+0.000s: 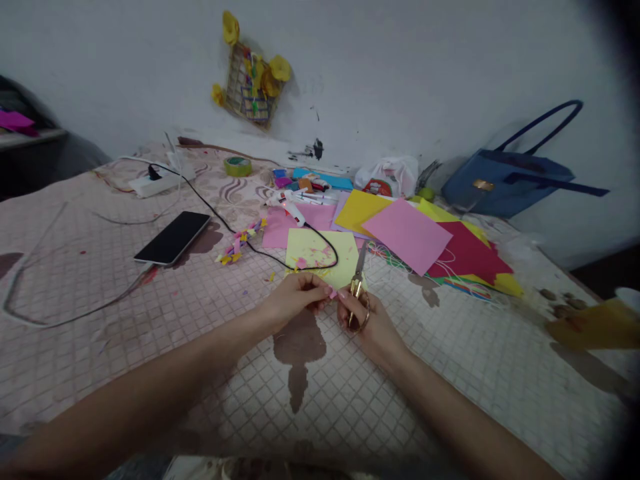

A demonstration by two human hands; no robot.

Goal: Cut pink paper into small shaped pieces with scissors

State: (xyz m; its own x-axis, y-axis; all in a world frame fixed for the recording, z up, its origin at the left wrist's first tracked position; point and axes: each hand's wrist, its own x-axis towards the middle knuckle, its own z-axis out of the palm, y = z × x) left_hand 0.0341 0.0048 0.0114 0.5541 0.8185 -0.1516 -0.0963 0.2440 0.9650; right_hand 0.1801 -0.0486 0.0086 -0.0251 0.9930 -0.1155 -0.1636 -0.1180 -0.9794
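Note:
Between my two hands is a small pink paper piece [333,293]. My left hand [301,298] pinches its left side with thumb and fingers. The fingertips of my right hand [367,319] touch its right side, and that hand also holds gold-handled scissors [357,287], their blades pointing up and away. Just beyond the hands lies a pale yellow sheet [345,250] with pink and yellow paper scraps on it. A white glue gun [294,213] rests on a pink sheet [274,230], its black cord looping over the yellow sheet.
Left of the sheets are a paper flower strip [241,243] and a phone [173,238] on a cable. Coloured sheets [407,233] and white strings lie to the right. Farther back stand green tape [237,166], a power strip [155,183] and a blue bag [505,180].

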